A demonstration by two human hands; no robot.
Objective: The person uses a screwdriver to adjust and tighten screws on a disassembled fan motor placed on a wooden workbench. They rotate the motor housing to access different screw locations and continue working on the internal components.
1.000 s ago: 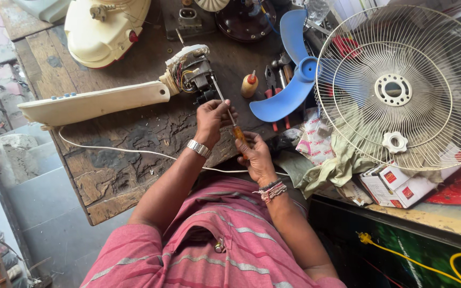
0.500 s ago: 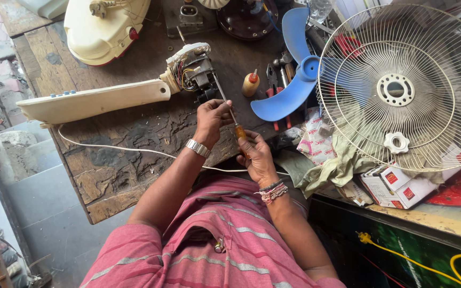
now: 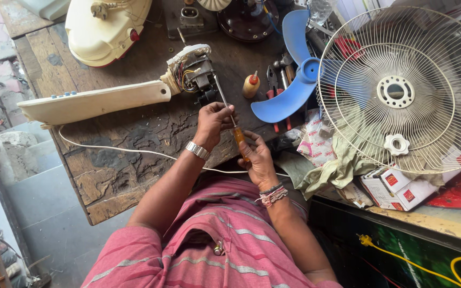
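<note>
My left hand (image 3: 213, 121), with a metal watch on the wrist, pinches the steel shaft of a screwdriver (image 3: 225, 102). Its tip reaches the exposed motor (image 3: 196, 72) of a cream fan body (image 3: 94, 101) lying on the wooden bench. My right hand (image 3: 257, 160) grips the screwdriver's orange handle (image 3: 239, 140) near the bench's front edge. A white cord (image 3: 134, 151) runs across the bench under my arms.
A blue fan blade (image 3: 294, 80) and a wire fan guard (image 3: 406, 90) lie to the right. A small oil bottle (image 3: 251, 85), pliers and tools sit behind. A cream fan base (image 3: 105, 29) is at the back left. Rags and small boxes (image 3: 396, 186) crowd the right.
The view has shifted slightly. Both hands stay on the screwdriver at the motor, with my left fingers a little higher on the shaft.
</note>
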